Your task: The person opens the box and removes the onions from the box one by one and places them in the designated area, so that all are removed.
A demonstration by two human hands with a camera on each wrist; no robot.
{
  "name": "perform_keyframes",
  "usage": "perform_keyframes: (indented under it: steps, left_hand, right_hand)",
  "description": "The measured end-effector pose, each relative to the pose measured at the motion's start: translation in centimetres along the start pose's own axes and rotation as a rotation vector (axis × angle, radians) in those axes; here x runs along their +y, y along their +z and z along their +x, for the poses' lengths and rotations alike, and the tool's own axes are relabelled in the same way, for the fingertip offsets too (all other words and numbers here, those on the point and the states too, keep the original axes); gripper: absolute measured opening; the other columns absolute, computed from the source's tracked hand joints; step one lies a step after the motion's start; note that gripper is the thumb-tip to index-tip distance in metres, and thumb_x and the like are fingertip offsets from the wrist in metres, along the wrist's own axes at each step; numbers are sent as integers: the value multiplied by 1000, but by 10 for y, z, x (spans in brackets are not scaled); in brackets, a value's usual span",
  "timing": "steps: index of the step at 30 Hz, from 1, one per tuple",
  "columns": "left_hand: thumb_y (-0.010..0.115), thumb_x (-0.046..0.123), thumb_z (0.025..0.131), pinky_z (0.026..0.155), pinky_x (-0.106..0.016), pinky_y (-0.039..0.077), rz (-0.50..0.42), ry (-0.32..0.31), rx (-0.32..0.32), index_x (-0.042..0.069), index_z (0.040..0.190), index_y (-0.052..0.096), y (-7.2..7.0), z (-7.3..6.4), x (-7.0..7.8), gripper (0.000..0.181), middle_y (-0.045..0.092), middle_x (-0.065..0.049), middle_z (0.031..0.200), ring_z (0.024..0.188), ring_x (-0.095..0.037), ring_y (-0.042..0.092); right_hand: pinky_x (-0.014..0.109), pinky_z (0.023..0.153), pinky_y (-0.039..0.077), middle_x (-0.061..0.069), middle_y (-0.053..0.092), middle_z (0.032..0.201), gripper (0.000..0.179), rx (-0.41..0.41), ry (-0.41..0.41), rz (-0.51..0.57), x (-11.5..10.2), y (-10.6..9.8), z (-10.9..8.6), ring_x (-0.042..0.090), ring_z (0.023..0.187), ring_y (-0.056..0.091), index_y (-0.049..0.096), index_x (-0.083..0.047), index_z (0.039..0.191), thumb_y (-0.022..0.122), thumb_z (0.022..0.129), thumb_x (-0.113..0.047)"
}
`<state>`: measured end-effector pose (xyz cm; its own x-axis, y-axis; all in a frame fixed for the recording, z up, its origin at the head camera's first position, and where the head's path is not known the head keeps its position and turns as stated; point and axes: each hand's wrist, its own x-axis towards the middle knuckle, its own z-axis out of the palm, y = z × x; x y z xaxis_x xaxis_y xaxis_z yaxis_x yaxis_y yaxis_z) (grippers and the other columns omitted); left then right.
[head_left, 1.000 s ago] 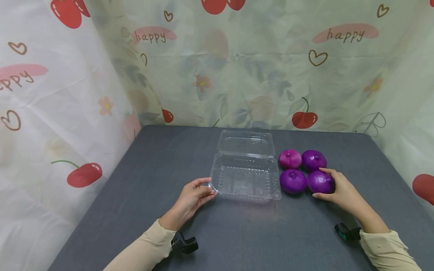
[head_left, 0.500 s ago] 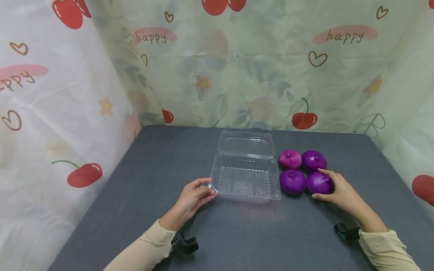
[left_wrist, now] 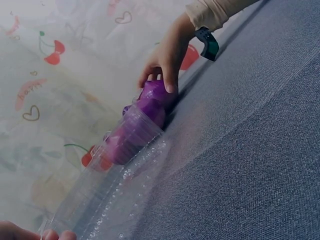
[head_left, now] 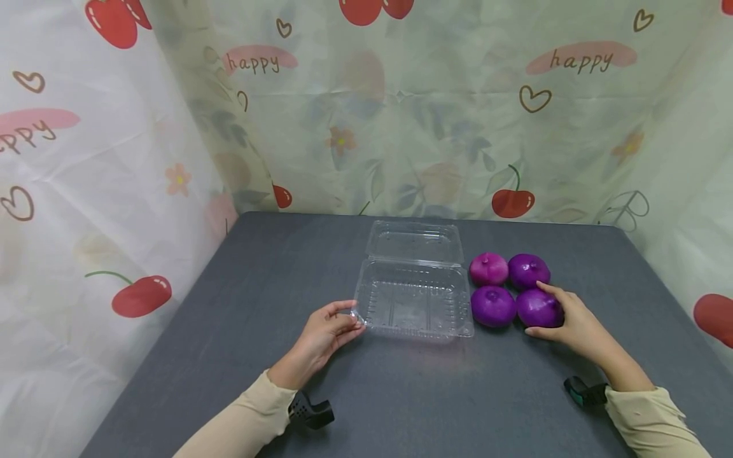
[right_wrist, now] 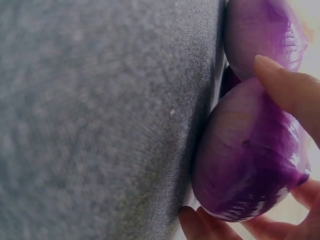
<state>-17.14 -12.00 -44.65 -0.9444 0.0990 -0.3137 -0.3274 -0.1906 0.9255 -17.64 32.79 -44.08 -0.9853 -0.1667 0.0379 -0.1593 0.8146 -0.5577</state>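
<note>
A clear plastic clamshell container [head_left: 412, 299] lies open on the table, its lid [head_left: 413, 243] folded back toward the far edge. My left hand [head_left: 321, 337] pinches the near left corner of its base. To its right sit several purple onions in two rows: two behind [head_left: 488, 269] and two in front [head_left: 493, 306]. Around the front right onion [head_left: 540, 308], my right hand [head_left: 575, 321] curls, thumb on the near side and fingers behind. In the right wrist view, that onion [right_wrist: 250, 155] rests on the table, touching its neighbour [right_wrist: 262, 35].
The dark grey table [head_left: 275, 267] reaches back to a printed curtain [head_left: 395, 140], which also hangs along both sides. A black wrist camera [head_left: 312, 412] sits under the left wrist, another [head_left: 585, 392] under the right.
</note>
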Motion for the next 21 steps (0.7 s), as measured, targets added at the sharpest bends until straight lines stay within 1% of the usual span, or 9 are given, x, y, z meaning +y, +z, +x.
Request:
perform_keyframes:
  steps: [10, 17, 21]
  left_hand:
    - [57, -6, 90, 85, -37, 59, -7, -4, 3, 0, 129, 54, 0, 0, 0, 39, 62, -7, 81, 81, -17, 68]
    - [56, -7, 91, 87, -39, 58, -20, -2, -5, -1, 130, 53, 0, 0, -1, 40, 62, -7, 81, 80, -16, 68]
    - [57, -6, 91, 88, -39, 58, -28, -7, 1, 0, 130, 53, -1, 0, -1, 40, 62, -7, 82, 81, -17, 68]
  right_hand:
    - [72, 91, 39, 40, 32, 134, 104, 0, 6, 21, -2, -1, -2, 54, 121, 36, 24, 2, 150, 83, 74, -37]
    - [74, 91, 37, 40, 28, 137, 106, -6, 18, 31, -2, -3, -1, 55, 123, 33, 21, 1, 151, 83, 74, -38]
    - [74, 92, 35, 41, 26, 138, 107, -9, 30, 32, -5, -4, 0, 55, 124, 31, 20, 1, 151, 82, 74, -39]
